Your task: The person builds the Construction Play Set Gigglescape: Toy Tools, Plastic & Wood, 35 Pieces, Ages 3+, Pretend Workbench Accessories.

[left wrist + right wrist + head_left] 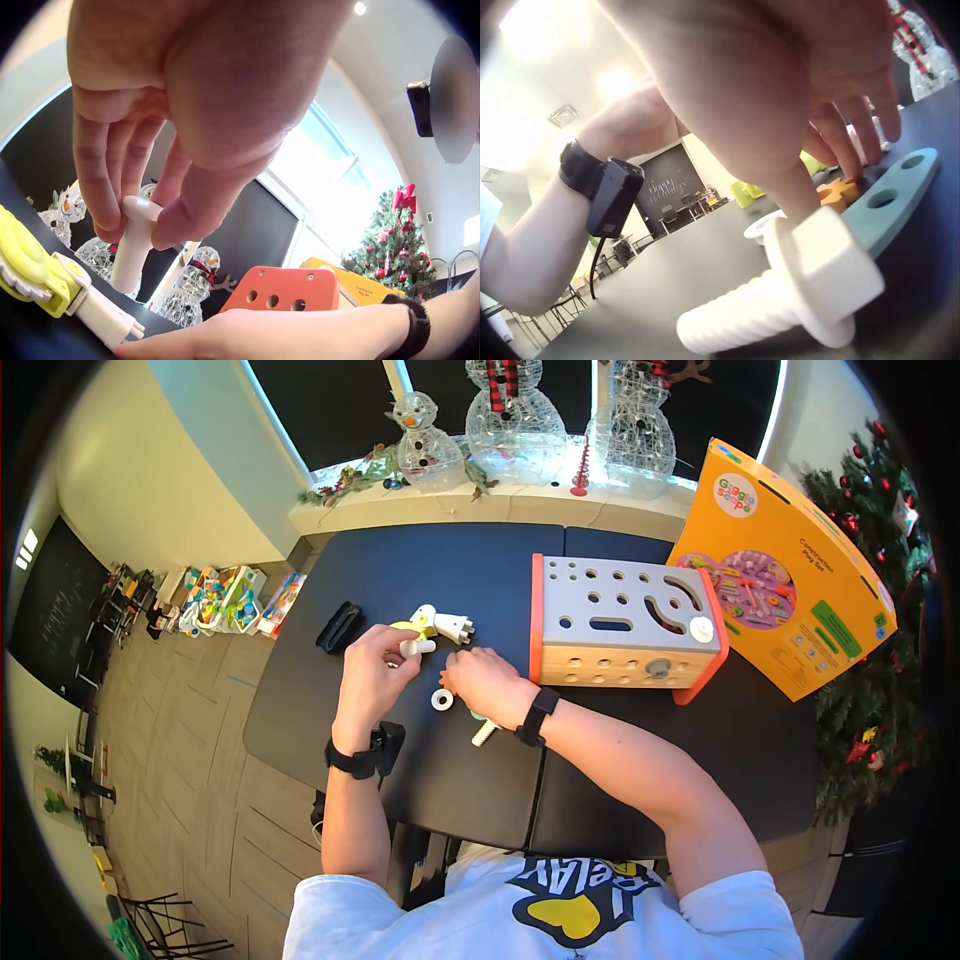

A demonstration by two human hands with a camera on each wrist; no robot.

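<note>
The left hand (372, 665) pinches a white plastic peg (132, 255) with a flat round head between thumb and fingertips, above the table. Just beyond it lies a yellow and white toy piece (450, 628) with short prongs at its end. My right hand (490, 682) reaches down to the table, fingers extended, thumb and index finger beside an orange toothed piece (838, 193). Under that hand lie a teal strip with holes (896, 196) and a large white bolt (802, 289) with ridged thread. A white ring (442, 700) lies between the hands.
A toy workbench (625, 622) with holes and red ends stands on the right of the dark table (450, 570). Behind it leans a yellow box (800, 550). A black case (341, 628) lies left. Lit snowmen (515, 420) line the window sill.
</note>
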